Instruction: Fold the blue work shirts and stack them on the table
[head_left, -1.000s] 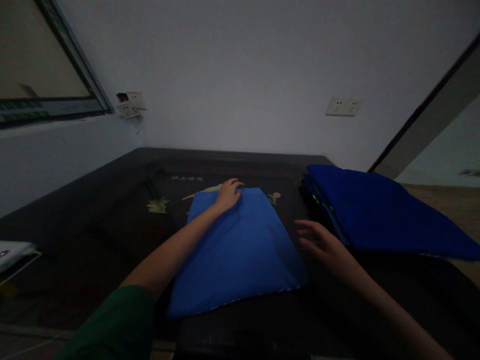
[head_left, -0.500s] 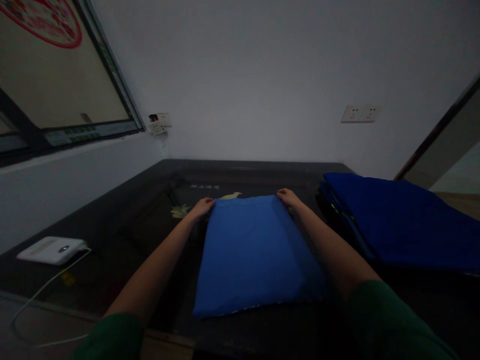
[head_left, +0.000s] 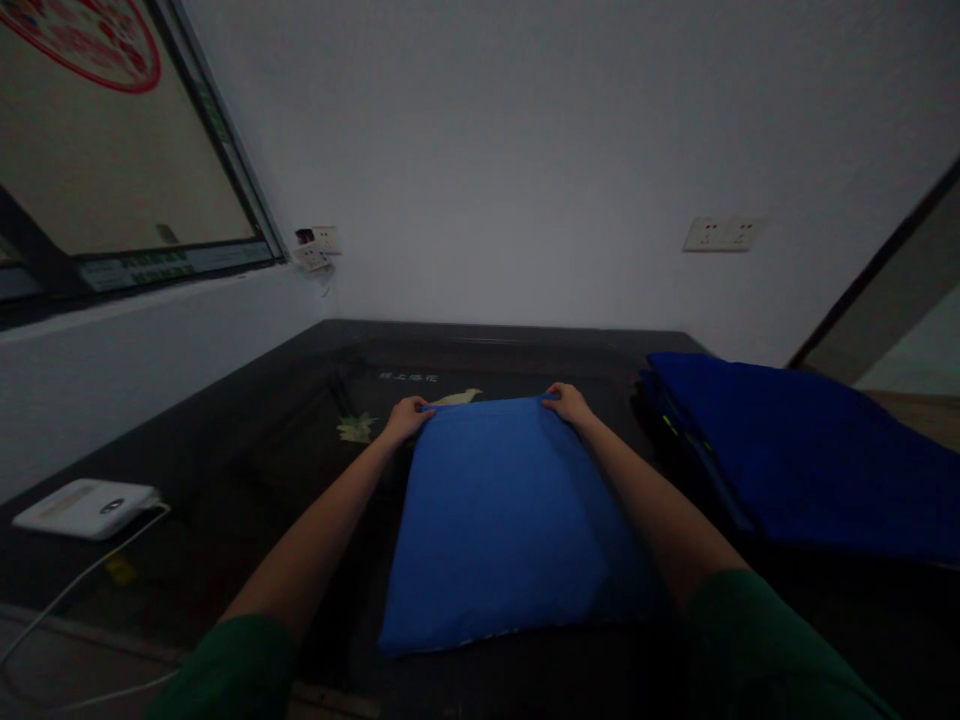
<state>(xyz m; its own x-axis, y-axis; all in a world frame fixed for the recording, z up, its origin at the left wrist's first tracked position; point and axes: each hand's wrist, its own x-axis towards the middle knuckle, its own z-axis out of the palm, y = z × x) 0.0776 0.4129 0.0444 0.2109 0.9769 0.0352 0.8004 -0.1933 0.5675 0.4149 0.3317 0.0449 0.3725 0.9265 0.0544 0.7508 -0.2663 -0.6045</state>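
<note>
A light blue folded cloth (head_left: 506,520) lies flat on the dark glossy table (head_left: 247,480), its far edge narrower in view than its near edge. My left hand (head_left: 407,418) pinches the cloth's far left corner between thumb and fingers. At the far right corner, my right hand (head_left: 568,402) grips the same edge in a similar pinch. Between the two hands the far edge runs nearly straight. The right forearm covers part of the cloth's right side.
Darker blue folded fabric (head_left: 810,450) is piled on the table's right side. On the left lies a white box-shaped device (head_left: 86,508) with a white cable (head_left: 90,570). Wall sockets (head_left: 724,234) and a window (head_left: 127,140) are beyond the table.
Both hands have shifted slightly, the right one a little leftward, and their fingers now curl over the cloth's far corners. The whole view has moved a little.
</note>
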